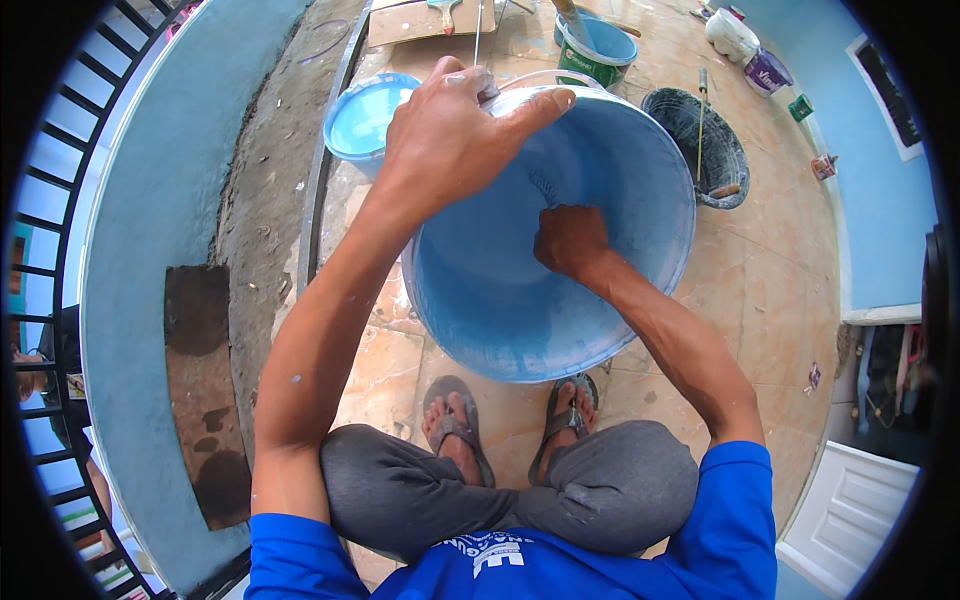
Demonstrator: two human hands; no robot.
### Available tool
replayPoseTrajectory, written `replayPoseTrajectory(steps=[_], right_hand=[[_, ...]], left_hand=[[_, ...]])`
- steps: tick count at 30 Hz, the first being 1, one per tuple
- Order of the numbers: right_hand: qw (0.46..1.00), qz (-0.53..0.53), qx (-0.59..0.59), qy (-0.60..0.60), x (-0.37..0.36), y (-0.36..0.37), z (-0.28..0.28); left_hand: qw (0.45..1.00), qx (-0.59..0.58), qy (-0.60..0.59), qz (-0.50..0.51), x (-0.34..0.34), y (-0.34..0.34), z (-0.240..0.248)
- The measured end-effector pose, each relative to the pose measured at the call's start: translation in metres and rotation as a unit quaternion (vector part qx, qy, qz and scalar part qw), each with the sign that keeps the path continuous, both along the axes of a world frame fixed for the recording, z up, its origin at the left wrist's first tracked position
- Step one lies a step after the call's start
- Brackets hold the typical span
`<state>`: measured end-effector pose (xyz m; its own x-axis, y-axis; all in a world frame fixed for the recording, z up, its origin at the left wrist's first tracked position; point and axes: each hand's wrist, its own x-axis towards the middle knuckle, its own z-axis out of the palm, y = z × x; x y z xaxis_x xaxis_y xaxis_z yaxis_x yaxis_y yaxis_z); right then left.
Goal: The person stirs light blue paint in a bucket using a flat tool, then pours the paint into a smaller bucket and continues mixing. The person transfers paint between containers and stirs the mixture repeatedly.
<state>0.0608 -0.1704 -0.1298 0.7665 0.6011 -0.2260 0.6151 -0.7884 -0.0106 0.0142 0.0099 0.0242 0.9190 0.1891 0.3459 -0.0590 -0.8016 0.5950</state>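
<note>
Head view, looking down: big blue bucket (500, 300) sits tilted on the tiled floor (760, 290), mouth facing up twd the person, just above the sandalled feet. Inside wall is smeared w/ pale blue paint.

Left hand (450, 135) clamps the bucket's far rim, fingers (535, 108) wrapped over the edge & thumb side on the outside, gripping the rim tight. Right hand (570, 240) is down inside the bucket, fingers curled into a fist against the inner wall; can't tell if anything's held in it, the fist hides it.

Person squats, grey trousers, blue shirt, forearms flecked w/ paint.

Around it:
- smaller light-blue basin (362, 118) just left of the bucket, behind the left wrist, near touching.
- green-and-blue paint pail (598, 50) w/ a stick in it, beyond the big bucket's rim.
- black round tub (700, 140) to the right, thin rod lying across it, close to the bucket but apart.
- white sack & small paint tin (768, 72) farther off top right.
- flat board w/ a brush (420, 18) at the top edge.
- brown plank (205, 400) on the blue ledge at left, well apart; black railing beyond it.
</note>
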Motion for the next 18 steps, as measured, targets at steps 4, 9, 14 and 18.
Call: replayPoseTrajectory(steps=[4, 9, 14, 18], right_hand=[[0.983, -0.116, 0.105, 0.096, -0.012, 0.004, -0.030], [0.908, -0.148, 0.240, 0.309, -0.001, 0.022, -0.043], [0.901, -0.099, 0.275, 0.321, -0.005, 0.040, -0.016], [0.870, -0.127, 0.363, 0.308, 0.008, 0.037, -0.005]], left_hand=[[0.999, -0.007, 0.029, 0.021, 0.001, 0.004, 0.001], [0.999, -0.006, 0.027, 0.022, 0.000, 0.005, 0.002], [0.999, -0.007, 0.040, 0.035, -0.004, 0.009, 0.005], [0.998, -0.002, 0.038, 0.050, 0.001, 0.013, 0.003]])
